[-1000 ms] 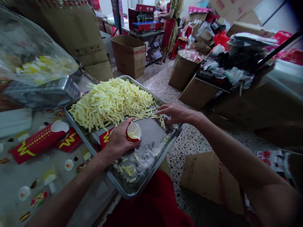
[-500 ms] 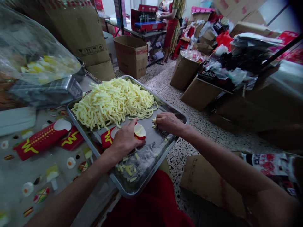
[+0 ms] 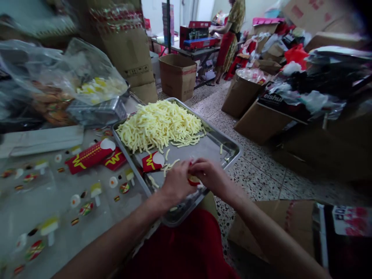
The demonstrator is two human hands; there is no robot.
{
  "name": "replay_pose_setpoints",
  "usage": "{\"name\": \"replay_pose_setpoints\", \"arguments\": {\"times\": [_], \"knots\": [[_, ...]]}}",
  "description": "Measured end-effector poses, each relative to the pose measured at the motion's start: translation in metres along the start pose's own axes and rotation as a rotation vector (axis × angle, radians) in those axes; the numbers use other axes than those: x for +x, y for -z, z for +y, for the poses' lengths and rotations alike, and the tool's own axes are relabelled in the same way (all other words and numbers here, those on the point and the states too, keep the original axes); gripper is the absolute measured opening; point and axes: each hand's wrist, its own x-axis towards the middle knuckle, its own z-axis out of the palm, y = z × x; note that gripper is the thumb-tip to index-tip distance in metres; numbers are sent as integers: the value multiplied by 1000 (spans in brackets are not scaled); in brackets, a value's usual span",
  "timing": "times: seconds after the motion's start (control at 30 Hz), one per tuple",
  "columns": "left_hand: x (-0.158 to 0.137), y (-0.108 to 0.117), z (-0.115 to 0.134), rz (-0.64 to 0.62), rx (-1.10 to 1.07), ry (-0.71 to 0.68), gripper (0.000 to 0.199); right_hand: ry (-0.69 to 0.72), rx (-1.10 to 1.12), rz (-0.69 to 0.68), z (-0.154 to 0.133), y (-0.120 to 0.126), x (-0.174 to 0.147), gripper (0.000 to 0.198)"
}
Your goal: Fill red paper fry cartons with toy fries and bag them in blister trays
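My left hand [image 3: 178, 183] is closed around a small red french-fry carton [image 3: 193, 180], mostly hidden by my fingers. My right hand [image 3: 211, 175] is bent over the carton's mouth with its fingertips pinched together; what they hold, if anything, is hidden. Both hands are over the near part of a metal tray [image 3: 211, 149]. A heap of pale yellow fry-shaped sticks [image 3: 158, 126] fills the tray's far left side, with loose ones scattered nearer. Left of my left hand, a red carton with a yellow zigzag mark [image 3: 153, 161] lies in the tray.
Two more red cartons, one long [image 3: 90, 155] and one short [image 3: 116, 159], lie on the table with its food-printed cover [image 3: 101, 215]. Clear bags [image 3: 99, 83] stand behind. Cardboard boxes [image 3: 178, 77] line the floor, and a person [image 3: 229, 42] stands at a far table.
My right hand has moved from the tray's right side to the carton in my left hand. My left hand has come nearer with the carton. The view has shifted left.
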Motion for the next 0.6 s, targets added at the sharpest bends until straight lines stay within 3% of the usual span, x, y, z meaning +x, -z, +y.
{"name": "replay_pose_setpoints", "arguments": {"times": [0.1, 0.17, 0.23, 0.33, 0.43, 0.5, 0.6], "knots": [[-19, -11, 10, 67, -78, -45, 70, -244, -56, 234, -9, -10, -23, 7], [-26, -14, 11, 83, -115, -61, 71, -307, -20, 298, -19, -19, -31, 10], [-30, -12, 6, 92, -144, -98, 66, -267, 57, 256, -30, -26, -32, 11], [-31, -3, -5, 103, -209, -112, 62, -125, 178, 69, -42, -24, -22, 14], [-29, 11, -16, 74, -261, -10, 81, -91, 349, -86, -38, -7, -2, 6], [-27, 20, -21, 55, -260, 73, 87, -136, 350, -51, -23, 7, 17, 9], [-23, 31, -25, 63, -247, 122, 87, -166, 76, 123, 15, 18, 56, 14]]}}
